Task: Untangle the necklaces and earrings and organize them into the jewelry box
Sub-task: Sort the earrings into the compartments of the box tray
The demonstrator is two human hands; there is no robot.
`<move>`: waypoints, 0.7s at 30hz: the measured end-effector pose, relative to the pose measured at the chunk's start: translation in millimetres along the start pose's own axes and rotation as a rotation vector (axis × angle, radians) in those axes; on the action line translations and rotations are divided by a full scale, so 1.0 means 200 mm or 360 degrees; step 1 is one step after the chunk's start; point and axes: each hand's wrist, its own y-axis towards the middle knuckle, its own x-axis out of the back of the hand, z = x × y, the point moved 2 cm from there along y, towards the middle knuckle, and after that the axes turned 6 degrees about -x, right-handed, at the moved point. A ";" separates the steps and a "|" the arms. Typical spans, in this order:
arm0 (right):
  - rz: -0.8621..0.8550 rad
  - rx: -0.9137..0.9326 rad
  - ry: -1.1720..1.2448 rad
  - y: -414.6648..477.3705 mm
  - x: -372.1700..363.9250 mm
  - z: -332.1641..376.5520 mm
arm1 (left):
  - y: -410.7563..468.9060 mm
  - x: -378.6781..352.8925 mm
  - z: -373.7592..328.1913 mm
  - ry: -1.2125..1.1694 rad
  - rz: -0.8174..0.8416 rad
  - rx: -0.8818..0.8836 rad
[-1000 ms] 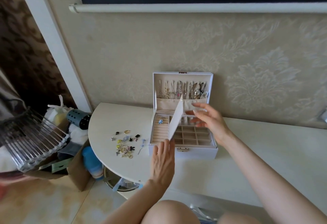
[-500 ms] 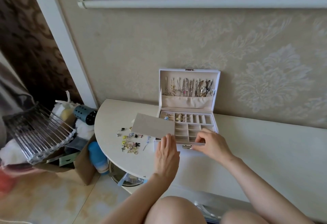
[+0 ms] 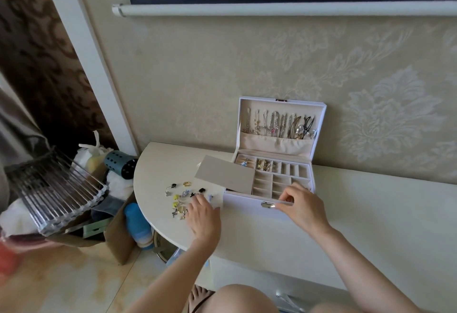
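Far left of frame: cardboard box (image 3: 116,238) on the floor, stuffed with odds and ends, a clear ribbed tray (image 3: 54,189) lying tilted across it. Blue bottle (image 3: 138,223) just beside the box, under the desk edge.

Left of centre: rounded end of the cream desk (image 3: 158,162). Loose earrings (image 3: 181,199) scattered on it in a small cluster, just left of the jewelry box.

Left hand (image 3: 204,218) palm down, fingers loosely spread, tips touching the near edge of the cluster; whether it pinches a piece, cannot tell.

Centre: white jewelry box (image 3: 247,204) against the wall, lid upright. Necklaces (image 3: 279,125) hang in a row inside the lid above a fabric pocket. Beige flap (image 3: 223,174) lies open, overhanging the box's left side. Divided compartments exposed; a few small pieces in the back-left cells.

Right of centre: right hand (image 3: 303,206) at the box's front rim, fingertips pinched on the edge above the metal clasp (image 3: 265,204).
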 end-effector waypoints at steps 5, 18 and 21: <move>-0.0064 0.0017 0.0131 0.02 0.01 0.02 | 0.15 -0.02 0.00 0.0054 0.0138 0.0081; 0.0588 0.0208 0.0888 0.05 -0.04 0.31 | -0.08 0.09 -0.09 -0.0561 -0.0748 -0.0768; 0.0638 0.0127 0.1141 0.05 -0.07 0.37 | -0.09 0.12 -0.15 -0.0564 -0.0785 -0.0903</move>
